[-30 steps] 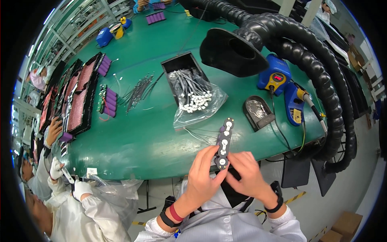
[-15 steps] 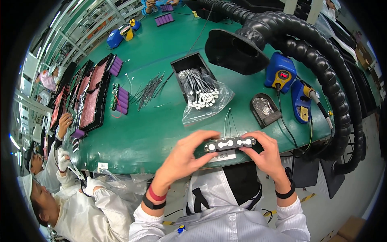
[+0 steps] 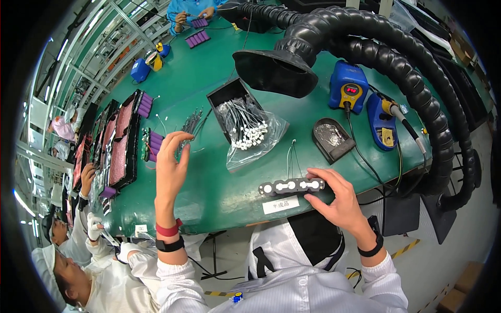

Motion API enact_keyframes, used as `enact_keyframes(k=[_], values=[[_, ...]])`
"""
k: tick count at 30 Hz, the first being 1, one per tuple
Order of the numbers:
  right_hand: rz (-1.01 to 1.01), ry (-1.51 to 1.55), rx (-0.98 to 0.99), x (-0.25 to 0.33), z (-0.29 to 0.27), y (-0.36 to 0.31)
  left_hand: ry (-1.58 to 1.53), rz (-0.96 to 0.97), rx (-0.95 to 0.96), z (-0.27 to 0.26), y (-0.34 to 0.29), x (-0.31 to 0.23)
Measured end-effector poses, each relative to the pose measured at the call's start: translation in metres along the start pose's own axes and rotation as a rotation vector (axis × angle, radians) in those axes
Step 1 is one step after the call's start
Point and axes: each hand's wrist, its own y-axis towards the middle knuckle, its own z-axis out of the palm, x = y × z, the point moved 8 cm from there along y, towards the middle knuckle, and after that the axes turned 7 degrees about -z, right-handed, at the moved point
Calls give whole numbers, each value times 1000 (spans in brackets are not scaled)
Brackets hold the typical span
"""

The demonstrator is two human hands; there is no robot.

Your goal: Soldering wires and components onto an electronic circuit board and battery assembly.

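A black battery pack (image 3: 285, 187) with white round pads along its face rests at the table's near edge, with thin leads standing up behind it. Around its right end is my right hand (image 3: 339, 201), index finger behind and thumb in front, spread wider than the pack; any contact is hard to make out. My left hand (image 3: 171, 169) is raised well to the left, empty, with thumb and fingers apart. Beyond its fingertips lies a bundle of dark wires (image 3: 193, 122), and beside it is a purple-celled battery pack (image 3: 154, 143).
A black bin (image 3: 218, 107) holds a plastic bag of white-plugged cables (image 3: 249, 133). To the right are a dark scoop-shaped tray (image 3: 338, 156), a blue soldering station (image 3: 348, 86) and an iron in its stand (image 3: 383, 122). A black fume hose (image 3: 282, 73) overhangs. People work on the left.
My left hand has let go of the battery pack and moved left and away, toward the wires. My right fingers have widened around the pack's end. The whole view has shifted slightly.
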Motion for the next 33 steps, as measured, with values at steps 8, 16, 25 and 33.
enact_keyframes(k=[8,16,25,33], values=[[85,251,-215,-32,-23,-21,-133,64,-15,27,26,-37],[71,190,-301,-27,-18,-25,114,210,37,70,44,-73],[56,155,-299,-26,-25,-27,-120,35,-114,60,55,-44],[34,161,-281,-22,-25,-26,431,-183,-407,35,31,131]])
